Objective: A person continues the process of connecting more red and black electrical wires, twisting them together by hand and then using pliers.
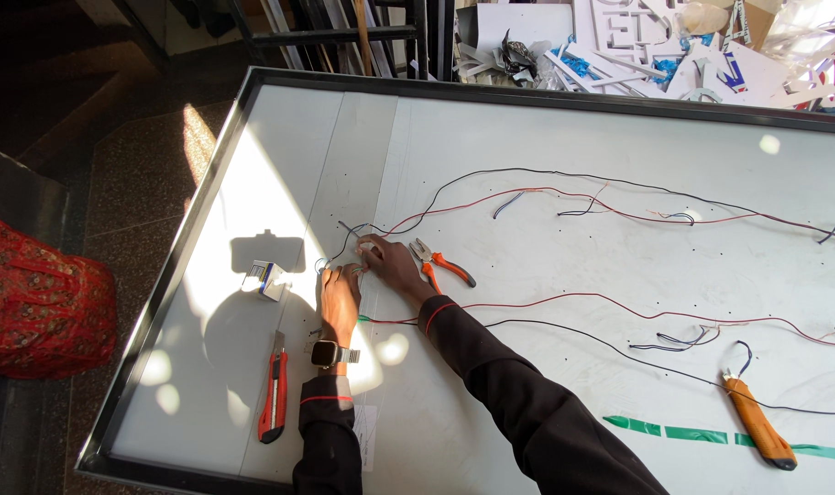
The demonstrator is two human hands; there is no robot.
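Note:
Both my hands meet on a big white panel [546,385] with a black frame. My left hand [338,295], with a watch on its wrist, presses down on a small bundle of wire ends. My right hand [387,264] pinches the same wire ends [351,269] just beside it. Red and black wires [564,194] run from there across the panel to the right. Orange-handled pliers [443,265] lie right next to my right hand.
A red utility knife [273,389] lies near the panel's front left. A small white box [267,278] sits left of my hands. An orange-handled tool [757,423] and green tape strips [692,433] lie at the right. White cut-out scraps [674,46] pile up beyond the far edge. A red patterned bag [32,302] is on the floor.

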